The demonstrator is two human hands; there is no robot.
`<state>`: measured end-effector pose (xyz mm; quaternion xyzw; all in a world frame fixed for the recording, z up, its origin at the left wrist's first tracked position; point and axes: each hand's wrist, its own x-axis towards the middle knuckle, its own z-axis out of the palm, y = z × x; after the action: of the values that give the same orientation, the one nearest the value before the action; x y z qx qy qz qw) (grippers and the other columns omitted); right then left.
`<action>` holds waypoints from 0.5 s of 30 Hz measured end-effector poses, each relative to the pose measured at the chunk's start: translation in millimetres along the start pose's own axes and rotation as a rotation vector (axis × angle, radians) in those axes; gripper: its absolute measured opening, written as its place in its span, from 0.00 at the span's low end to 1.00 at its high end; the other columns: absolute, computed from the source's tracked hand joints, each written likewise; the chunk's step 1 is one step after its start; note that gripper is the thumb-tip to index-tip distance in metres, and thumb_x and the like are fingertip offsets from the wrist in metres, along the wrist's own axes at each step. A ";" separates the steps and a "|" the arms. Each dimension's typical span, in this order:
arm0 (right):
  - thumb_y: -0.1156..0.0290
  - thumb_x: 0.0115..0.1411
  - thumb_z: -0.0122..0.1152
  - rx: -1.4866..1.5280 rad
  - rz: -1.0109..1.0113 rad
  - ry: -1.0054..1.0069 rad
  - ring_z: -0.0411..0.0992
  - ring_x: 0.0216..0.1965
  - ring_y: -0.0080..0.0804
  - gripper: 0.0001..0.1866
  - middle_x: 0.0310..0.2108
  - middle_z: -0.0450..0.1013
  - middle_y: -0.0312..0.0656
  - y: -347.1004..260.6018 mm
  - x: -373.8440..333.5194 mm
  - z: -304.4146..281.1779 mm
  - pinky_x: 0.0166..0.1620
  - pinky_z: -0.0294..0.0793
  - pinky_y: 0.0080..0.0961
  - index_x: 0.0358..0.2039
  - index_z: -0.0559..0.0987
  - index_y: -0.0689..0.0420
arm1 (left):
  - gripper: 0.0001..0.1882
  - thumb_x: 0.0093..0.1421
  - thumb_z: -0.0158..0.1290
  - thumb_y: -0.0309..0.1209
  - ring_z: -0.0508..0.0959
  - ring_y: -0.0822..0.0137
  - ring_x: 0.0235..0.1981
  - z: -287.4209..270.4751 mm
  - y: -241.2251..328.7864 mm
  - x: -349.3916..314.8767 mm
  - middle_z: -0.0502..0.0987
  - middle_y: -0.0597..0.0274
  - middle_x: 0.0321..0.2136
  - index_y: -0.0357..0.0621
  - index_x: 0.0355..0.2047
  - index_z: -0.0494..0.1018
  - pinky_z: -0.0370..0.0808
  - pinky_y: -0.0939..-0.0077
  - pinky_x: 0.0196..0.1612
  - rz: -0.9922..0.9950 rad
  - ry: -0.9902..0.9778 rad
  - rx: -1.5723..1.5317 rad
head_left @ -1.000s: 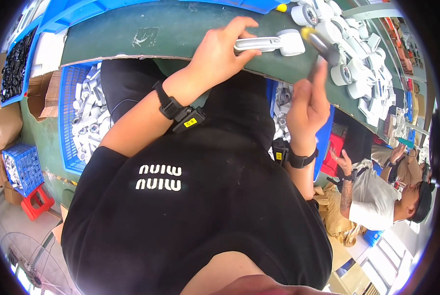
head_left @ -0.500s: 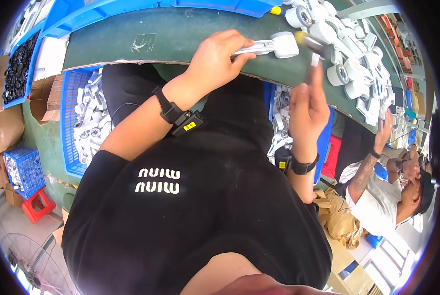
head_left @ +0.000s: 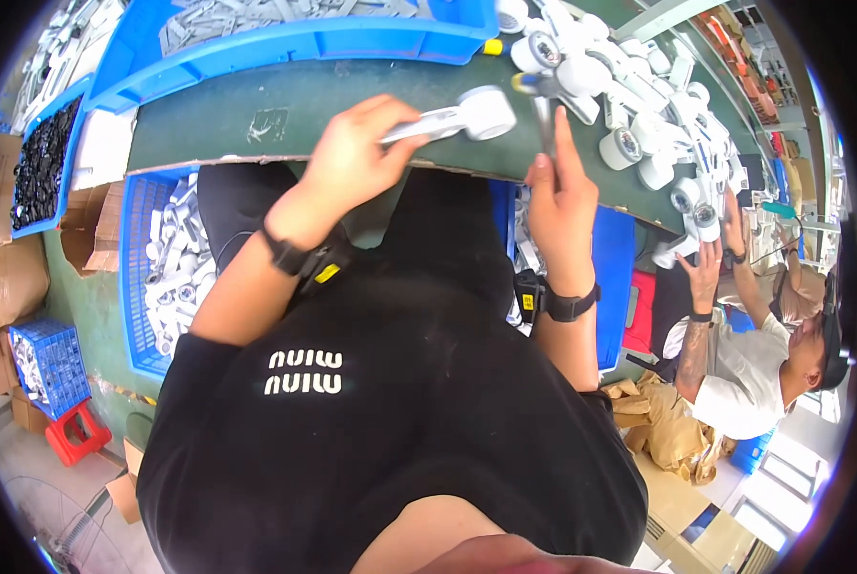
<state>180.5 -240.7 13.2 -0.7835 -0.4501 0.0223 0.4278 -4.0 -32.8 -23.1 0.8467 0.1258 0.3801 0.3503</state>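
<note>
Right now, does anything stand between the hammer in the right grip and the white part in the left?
Nothing visible does: between the hammer and the white part, only green tabletop shows.

Table (head_left: 199, 124): dark green top, scuffed with a pale mark, its edge bent by the lens.
Floor (head_left: 89, 325): green at the left, pale grey lower down, striped tape (head_left: 130, 391) near where the two meet.
Stool (head_left: 79, 438): red, near the left rim.
Shelving (head_left: 778, 86): racks along the upper right.
Panes (head_left: 790, 481): white-framed, lower right.
Light: white, glaring around the panes.
</note>
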 end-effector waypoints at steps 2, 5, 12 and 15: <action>0.74 0.70 0.64 -0.213 0.010 -0.081 0.79 0.30 0.46 0.27 0.33 0.82 0.47 -5.7 10.0 -0.7 0.37 0.80 0.35 0.69 0.77 0.53 | 0.09 0.61 0.68 0.25 0.86 0.49 0.39 -44.9 0.7 -12.8 0.84 0.51 0.36 0.38 0.41 0.82 0.81 0.62 0.42 -0.066 -0.088 -0.014; 0.71 0.65 0.69 -0.313 -0.451 -0.015 0.81 0.35 0.52 0.18 0.35 0.83 0.44 25.1 29.7 10.0 0.40 0.80 0.45 0.55 0.85 0.52 | 0.14 0.60 0.63 0.17 0.86 0.64 0.42 -119.6 -8.9 -47.9 0.86 0.57 0.40 0.38 0.46 0.83 0.81 0.68 0.46 -0.261 -0.078 -0.027; 0.72 0.65 0.70 -0.270 -0.239 0.010 0.81 0.30 0.38 0.10 0.34 0.84 0.42 30.7 52.5 16.7 0.37 0.79 0.33 0.46 0.86 0.56 | 0.10 0.65 0.63 0.27 0.81 0.69 0.44 -328.2 -53.9 -202.0 0.85 0.64 0.40 0.37 0.45 0.83 0.75 0.71 0.53 -0.707 0.357 0.331; 0.72 0.67 0.69 -0.072 0.011 0.091 0.77 0.27 0.25 0.09 0.30 0.82 0.38 44.0 60.9 13.4 0.35 0.76 0.27 0.46 0.85 0.60 | 0.12 0.62 0.67 0.32 0.84 0.60 0.38 -355.4 -70.5 -268.9 0.86 0.58 0.34 0.37 0.42 0.83 0.79 0.64 0.48 -0.812 0.372 0.573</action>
<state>241.2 -197.9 -4.4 -0.8011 -0.4262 -0.0272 0.4194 -443.0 66.1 -55.5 0.7099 0.6024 0.3080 0.1958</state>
